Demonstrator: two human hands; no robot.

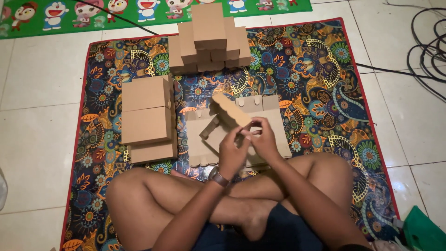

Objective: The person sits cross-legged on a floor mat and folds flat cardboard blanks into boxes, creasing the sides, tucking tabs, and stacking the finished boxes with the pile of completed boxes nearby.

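Half-folded cardboard box sits in both hands, raised just above the flat blanks, in front of the crossed legs. Scalloped flap tilts up and to the left, side walls partly up, not locked; box reads as mid-assembly, judged from open flaps. Left hand is closed around the near edge of the box, fingers curled on the card, watch on the wrist. Right hand pinches the flap edge close by, fingers narrow, touching the same piece, hands nearly meeting

Under the box lies a stack of flat blanks, unfolded, tabs showing at the far edge; several look left to do, count unclear. Left of it, a pile of closed boxes lies flat, a few layers deep. Further away, at the far edge of the mat, a taller stack of finished boxes stands stepped. So my read: a good share done, one in progress, a stack of blanks remaining

All rests on a patterned mat on white floor tiles. Green cartoon mat beyond, black cables at right, green thing at the near right corner
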